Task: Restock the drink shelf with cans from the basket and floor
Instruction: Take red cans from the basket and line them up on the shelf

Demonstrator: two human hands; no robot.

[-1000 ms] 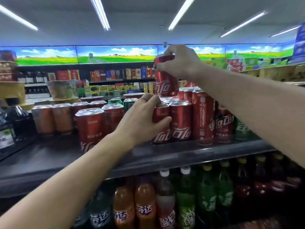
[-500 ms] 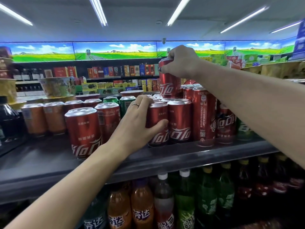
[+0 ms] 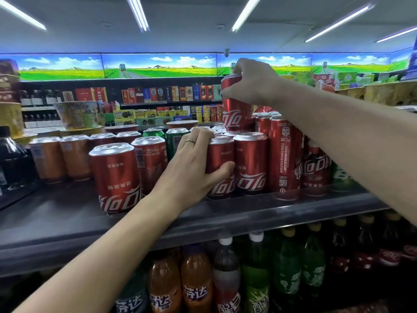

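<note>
A dark shelf (image 3: pixel 225 213) carries rows of red cola cans. My left hand (image 3: pixel 194 168) grips one front-row red can (image 3: pixel 222 154), thumb across its face and fingers over its rim. My right hand (image 3: pixel 252 84) holds a second red can (image 3: pixel 235 116) by its top, raised above the standing cans, its base just over the row behind. Another red can (image 3: pixel 116 177) stands alone at the front left, and a taller slim red can (image 3: pixel 284 154) stands to the right.
Orange cans (image 3: pixel 61 157) and green cans (image 3: pixel 176 137) stand further back on the shelf. Large soda bottles (image 3: pixel 196 283) fill the shelf below. A dark bottle (image 3: pixel 13 159) sits at the far left. Instant noodle cups (image 3: pixel 76 114) and boxed goods lie behind.
The raised can in my right hand has shifted slightly right and down toward the back rows. My left hand keeps its grip on the front can. The camera has moved a little closer.
</note>
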